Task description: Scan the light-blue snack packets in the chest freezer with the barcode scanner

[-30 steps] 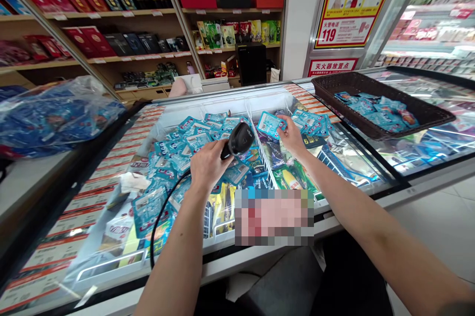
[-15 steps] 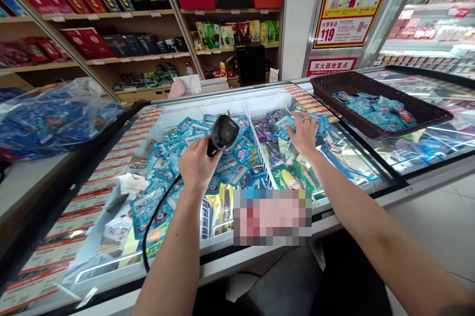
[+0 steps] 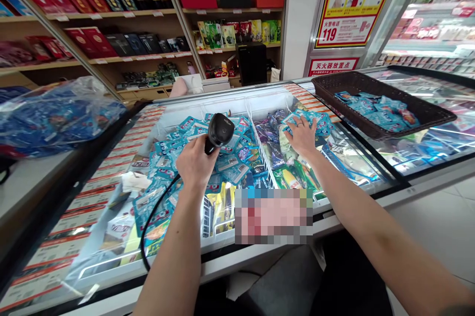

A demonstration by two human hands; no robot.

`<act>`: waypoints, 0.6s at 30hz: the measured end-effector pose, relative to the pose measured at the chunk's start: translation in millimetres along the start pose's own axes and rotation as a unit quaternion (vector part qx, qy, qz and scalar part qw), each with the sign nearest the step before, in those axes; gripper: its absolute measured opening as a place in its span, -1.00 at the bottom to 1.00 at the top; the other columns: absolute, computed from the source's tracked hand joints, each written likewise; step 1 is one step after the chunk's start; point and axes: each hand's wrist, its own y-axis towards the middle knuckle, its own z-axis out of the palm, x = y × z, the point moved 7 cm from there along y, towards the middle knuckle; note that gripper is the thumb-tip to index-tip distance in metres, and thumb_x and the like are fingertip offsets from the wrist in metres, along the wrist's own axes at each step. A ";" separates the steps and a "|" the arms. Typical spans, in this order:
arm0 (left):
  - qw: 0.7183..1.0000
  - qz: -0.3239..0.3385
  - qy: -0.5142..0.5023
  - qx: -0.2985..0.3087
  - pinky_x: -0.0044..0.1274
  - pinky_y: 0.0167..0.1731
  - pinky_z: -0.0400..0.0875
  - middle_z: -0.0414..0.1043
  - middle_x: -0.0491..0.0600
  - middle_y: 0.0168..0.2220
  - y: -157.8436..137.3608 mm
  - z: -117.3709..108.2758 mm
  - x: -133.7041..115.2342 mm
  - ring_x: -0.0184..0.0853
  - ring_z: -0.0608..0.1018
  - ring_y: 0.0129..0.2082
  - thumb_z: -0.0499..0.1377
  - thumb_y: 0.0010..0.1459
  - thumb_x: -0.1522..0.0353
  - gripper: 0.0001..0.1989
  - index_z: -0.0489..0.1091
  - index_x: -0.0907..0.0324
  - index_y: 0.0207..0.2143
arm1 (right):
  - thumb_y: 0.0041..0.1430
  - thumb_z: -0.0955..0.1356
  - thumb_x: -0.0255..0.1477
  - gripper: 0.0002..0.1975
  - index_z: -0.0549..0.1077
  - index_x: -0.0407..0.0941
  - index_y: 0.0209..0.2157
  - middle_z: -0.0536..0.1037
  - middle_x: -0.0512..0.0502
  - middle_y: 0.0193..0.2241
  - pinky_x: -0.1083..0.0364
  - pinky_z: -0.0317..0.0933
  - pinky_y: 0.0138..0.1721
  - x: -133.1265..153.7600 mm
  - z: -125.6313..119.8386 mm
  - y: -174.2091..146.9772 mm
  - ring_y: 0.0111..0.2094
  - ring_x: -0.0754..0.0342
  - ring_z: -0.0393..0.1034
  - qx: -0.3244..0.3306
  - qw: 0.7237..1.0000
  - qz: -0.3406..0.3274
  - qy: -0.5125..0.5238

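Note:
My left hand [image 3: 195,161] is wrapped round the handle of a black barcode scanner [image 3: 220,130], held above the chest freezer. The scanner's black cable [image 3: 156,214] hangs down beside my left forearm. Below it lies a heap of blue ice-cream packets [image 3: 232,166] in the left section. My right hand [image 3: 302,135] rests with fingers spread on several blue packets [image 3: 323,123] at the back of the section right of the wire divider [image 3: 261,150]. Purple packets [image 3: 274,145] and green packets [image 3: 291,176] lie in front of and beside that hand.
A brown woven basket [image 3: 386,130] with more blue packets stands on the freezer's right side. At the left is a clear plastic bag of blue packs [image 3: 55,120]. Shelves [image 3: 148,56] with boxes and bottles stand behind. A blurred patch hides part of the freezer's front edge.
My right hand's fingers have spread wider and moved slightly over the blue packets. The scanner in my left hand has shifted a little to the left.

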 end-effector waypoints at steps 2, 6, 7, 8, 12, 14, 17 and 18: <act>1.000 -0.004 0.001 0.000 -0.48 -0.30 0.25 0.46 0.04 -0.18 0.3 -1.0 0.2 -0.17 0.46 -0.16 0.06 0.07 0.17 -0.61 0.34 0.10 -0.06 | 0.18 0.22 -0.27 -0.64 0.40 -0.07 -0.04 0.31 -0.18 0.08 -0.36 -0.50 0.14 7.0 -3.3 -0.2 0.18 -0.18 -0.02 -0.007 0.999 -0.018 0.026; 0.999 -0.031 0.006 0.003 -0.49 -0.35 0.24 0.46 0.05 -0.22 1.0 -3.2 5.0 -0.16 0.47 -0.19 0.09 0.04 0.14 -0.59 0.34 0.10 -0.08 | 0.20 0.20 -0.27 -0.67 0.41 -0.04 -0.06 0.38 -0.14 0.02 -0.30 -0.40 0.17 32.1 -11.2 -1.3 0.14 -0.12 0.06 -0.003 0.994 -0.062 0.087; 0.999 -0.039 0.008 0.002 -0.49 -0.36 0.24 0.47 0.05 -0.23 1.2 -3.9 7.3 -0.15 0.47 -0.20 0.09 0.04 0.13 -0.59 0.34 0.10 -0.08 | 0.20 0.20 -0.27 -0.67 0.41 -0.04 -0.07 0.40 -0.13 0.00 -0.27 -0.35 0.17 38.5 -12.1 -1.7 0.11 -0.10 0.10 0.001 0.992 -0.070 0.103; 0.999 -0.048 0.012 -0.001 -0.49 -0.37 0.24 0.47 0.05 -0.24 1.4 -4.8 10.2 -0.15 0.47 -0.21 0.09 0.04 0.13 -0.59 0.34 0.10 -0.08 | 0.20 0.20 -0.28 -0.68 0.42 -0.03 -0.07 0.42 -0.12 -0.03 -0.25 -0.28 0.17 44.4 -12.0 -2.1 0.08 -0.09 0.15 0.008 0.990 -0.077 0.119; 0.996 -0.081 0.029 -0.027 -0.46 -0.40 0.24 0.46 0.06 -0.23 2.1 -8.9 26.0 -0.13 0.48 -0.24 0.05 0.06 0.12 -0.58 0.33 0.09 -0.07 | 0.21 0.19 -0.29 -0.68 0.43 -0.06 -0.08 0.48 -0.13 -0.14 -0.13 0.03 0.05 61.2 -5.9 -3.4 -0.05 -0.06 0.27 0.040 0.979 -0.087 0.179; 0.994 -0.098 0.034 -0.036 -0.46 -0.41 0.24 0.47 0.05 -0.23 2.2 -9.5 33.8 -0.13 0.48 -0.25 0.03 0.07 0.11 -0.58 0.32 0.07 -0.06 | 0.22 0.19 -0.28 -0.67 0.42 -0.08 -0.07 0.51 -0.11 -0.21 -0.05 0.13 -0.04 68.7 -2.3 -3.7 -0.13 -0.03 0.33 0.058 0.971 -0.089 0.213; 0.992 -0.113 0.036 -0.031 -0.46 -0.42 0.23 0.47 0.05 -0.24 1.8 -8.0 38.9 -0.14 0.49 -0.28 0.02 0.08 0.10 -0.60 0.33 0.06 -0.08 | 0.23 0.18 -0.24 -0.64 0.41 -0.09 -0.07 0.54 -0.08 -0.28 0.02 0.21 -0.16 84.5 3.6 -3.3 -0.28 0.03 0.39 0.100 0.956 -0.086 0.261; 0.993 -0.113 0.036 -0.028 -0.46 -0.42 0.23 0.47 0.05 -0.24 1.5 -7.5 38.4 -0.14 0.49 -0.28 0.02 0.08 0.10 -0.61 0.33 0.05 -0.09 | 0.23 0.18 -0.21 -0.63 0.41 -0.09 -0.07 0.54 -0.08 -0.28 0.03 0.23 -0.19 91.1 5.8 -3.0 -0.32 0.05 0.40 0.116 0.952 -0.083 0.271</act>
